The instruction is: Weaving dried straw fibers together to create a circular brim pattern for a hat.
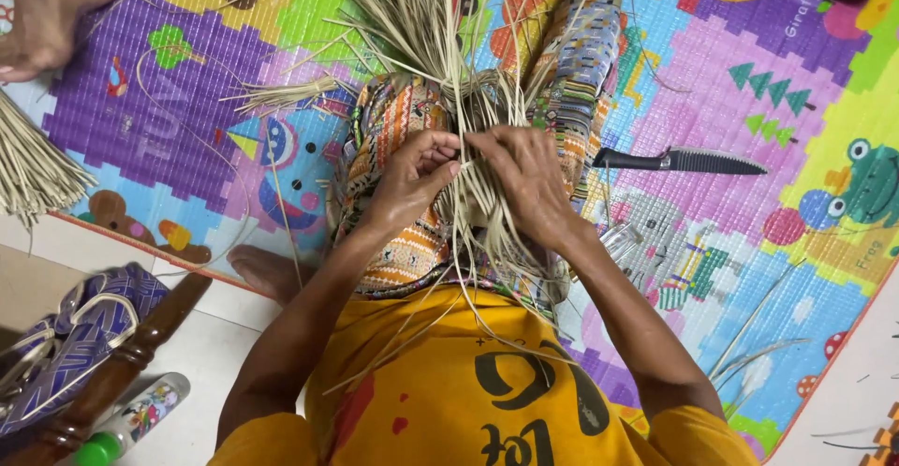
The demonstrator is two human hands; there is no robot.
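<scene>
Hands at frame centre | left hand (409, 177) and right hand (526, 177) pinch dry straw strands (468, 91) | part bound, loose ends splay above | knife (679, 160) idle at right.

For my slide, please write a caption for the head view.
Both hands, left hand and right hand, work pale straw strips above a colourful mat.

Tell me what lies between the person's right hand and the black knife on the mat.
In the head view, between the right hand and the black knife lies a patterned cloth over the person's leg, crossed by thin pale straw strips.
</scene>
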